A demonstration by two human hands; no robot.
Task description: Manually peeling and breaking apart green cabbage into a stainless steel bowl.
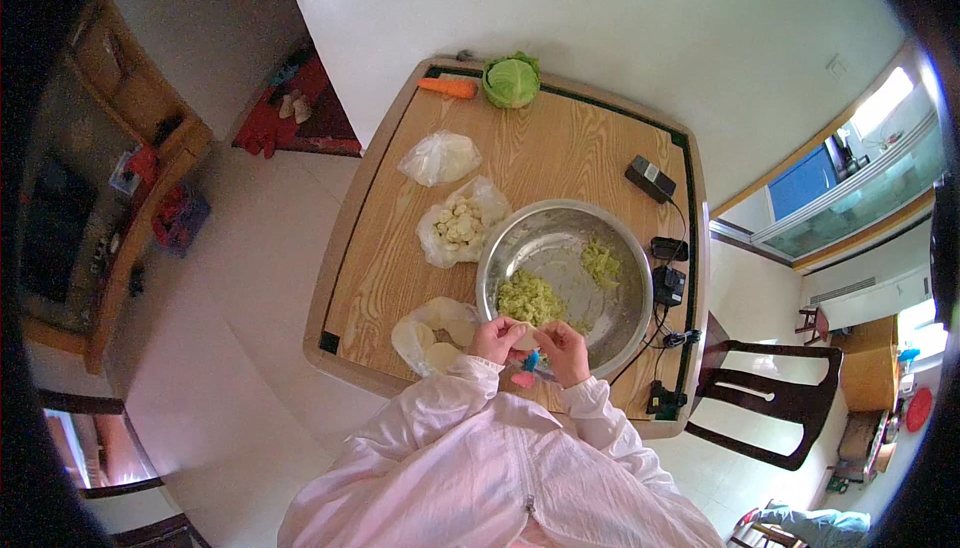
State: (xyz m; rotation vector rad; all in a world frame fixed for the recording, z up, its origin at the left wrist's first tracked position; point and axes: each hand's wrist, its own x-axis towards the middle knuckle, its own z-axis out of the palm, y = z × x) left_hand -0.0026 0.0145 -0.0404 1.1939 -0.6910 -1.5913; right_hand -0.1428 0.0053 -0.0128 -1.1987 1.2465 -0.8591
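My left hand [495, 339] and my right hand [566, 351] pinch a small dough wrapper [526, 336] between them, at the near rim of a large steel bowl [643, 308]. Chopped green filling [530, 297] lies in the bowl's near left part, with a smaller heap [601, 264] at its far right. Just below my fingers is a blue and pink utensil [529, 369], partly hidden. Left of my left hand, round dough wrappers [442, 357] lie in an open plastic bag [405, 336]. Another open bag [491, 199] holds small pale pieces [459, 225] beside the bowl.
A closed plastic bag [441, 158] lies farther back on the wooden table [375, 263]. A carrot [448, 87] and a green cabbage [511, 81] are at the far edge. A black power adapter [650, 178] and cables lie along the right side. A dark chair [795, 398] stands at the right.
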